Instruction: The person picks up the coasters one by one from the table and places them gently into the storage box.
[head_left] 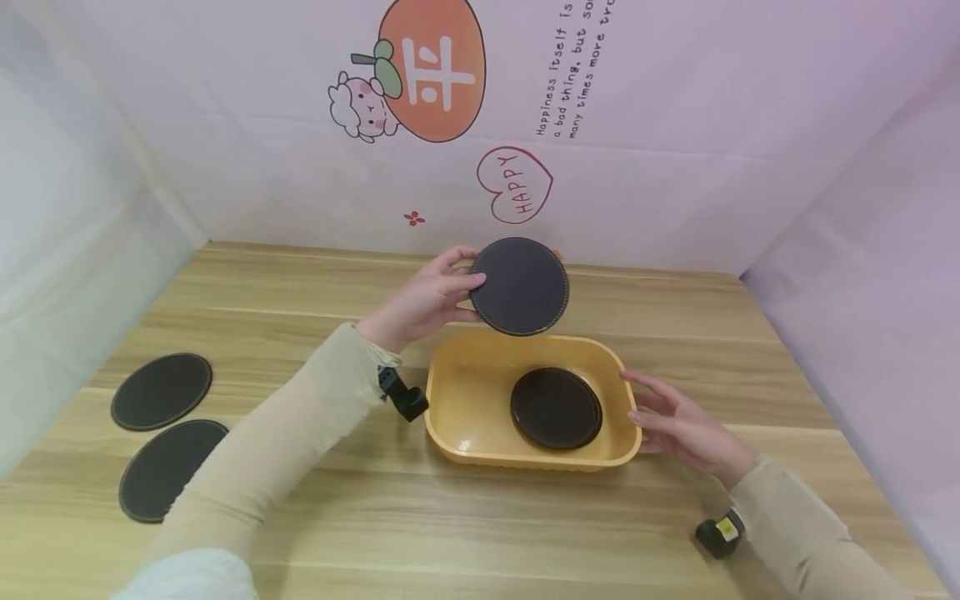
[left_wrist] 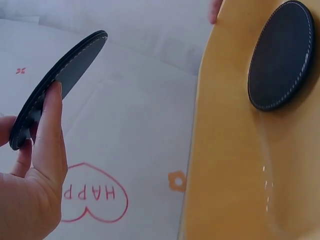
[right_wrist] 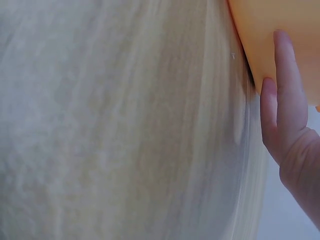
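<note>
A round black coaster point(head_left: 521, 287) with pale stitching round its edge is pinched at its left side by my left hand point(head_left: 431, 296). It is held up above the far rim of a yellow plastic basin point(head_left: 480, 362). In the left wrist view the coaster point(left_wrist: 60, 82) stands tilted between thumb and fingers, its edge looking layered. Another black coaster point(head_left: 557, 408) lies inside the basin, towards the right. My right hand point(head_left: 686, 429) touches the basin's right end, with fingertips at the rim. The right wrist view shows straight fingers point(right_wrist: 290, 75) against the outer wall.
On the wooden table point(head_left: 465, 533) at the left lie two more black coasters, one farther back point(head_left: 161, 392) and one nearer point(head_left: 161, 471), partly hidden by my left sleeve point(head_left: 300, 417). A printed white cloth point(head_left: 637, 200) hangs behind the table.
</note>
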